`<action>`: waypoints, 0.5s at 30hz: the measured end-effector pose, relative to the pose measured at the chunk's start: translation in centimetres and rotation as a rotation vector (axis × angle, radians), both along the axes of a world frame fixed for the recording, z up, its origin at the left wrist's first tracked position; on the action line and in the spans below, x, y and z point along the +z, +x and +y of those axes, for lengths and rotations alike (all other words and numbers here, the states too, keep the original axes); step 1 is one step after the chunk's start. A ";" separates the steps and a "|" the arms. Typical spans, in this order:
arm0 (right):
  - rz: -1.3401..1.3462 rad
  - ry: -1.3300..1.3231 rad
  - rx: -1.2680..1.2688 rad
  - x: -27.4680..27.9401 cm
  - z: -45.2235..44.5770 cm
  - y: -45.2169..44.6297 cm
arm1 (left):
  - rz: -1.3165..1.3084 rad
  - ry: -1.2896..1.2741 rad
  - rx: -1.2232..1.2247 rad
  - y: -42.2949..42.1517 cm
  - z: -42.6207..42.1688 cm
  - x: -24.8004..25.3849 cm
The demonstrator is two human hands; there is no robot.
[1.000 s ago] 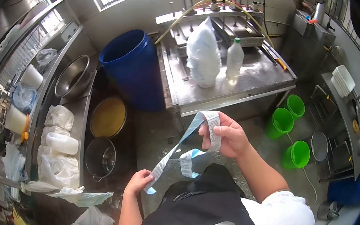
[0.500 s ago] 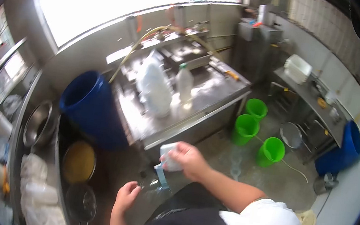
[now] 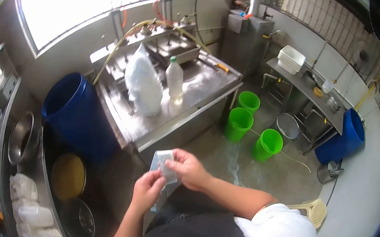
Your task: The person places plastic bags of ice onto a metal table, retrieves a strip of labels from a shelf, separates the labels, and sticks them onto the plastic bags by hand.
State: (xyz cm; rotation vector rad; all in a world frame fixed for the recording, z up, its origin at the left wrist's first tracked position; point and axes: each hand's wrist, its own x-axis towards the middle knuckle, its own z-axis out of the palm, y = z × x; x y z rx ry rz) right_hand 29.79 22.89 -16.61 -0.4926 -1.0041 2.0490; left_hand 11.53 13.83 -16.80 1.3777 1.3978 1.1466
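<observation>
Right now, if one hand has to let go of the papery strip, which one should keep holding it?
Probably the right hand: its thumb lies over the folded strip, high on its side. The left hand seems to pinch only the lower edge, so it looks easier to free.

The person's left hand and right hand meet in front of the body, close together, each with thumb and fingers pinched. The bare left forearm rises steeply from the lower edge of the view, its elbow out of sight. The bare right forearm reaches leftward across the front, the right hand slightly higher than the left.
</observation>
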 end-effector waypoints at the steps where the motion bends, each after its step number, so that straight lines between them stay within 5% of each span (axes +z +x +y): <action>1: -0.030 0.013 -0.041 0.6 -0.1 -0.3 | 0.029 0.035 0.021 -0.2 0.5 -0.4; 6: -0.098 0.081 -0.113 2.4 0.1 -0.9 | 0.059 0.080 0.057 -0.3 0.5 0.9; 8: -0.058 0.069 -0.083 2.6 0.3 -1.0 | -0.182 0.021 0.067 -0.3 0.4 1.2; 15: -0.106 0.154 0.048 4.1 -0.1 -1.2 | -0.349 0.112 0.118 -1.1 0.2 2.6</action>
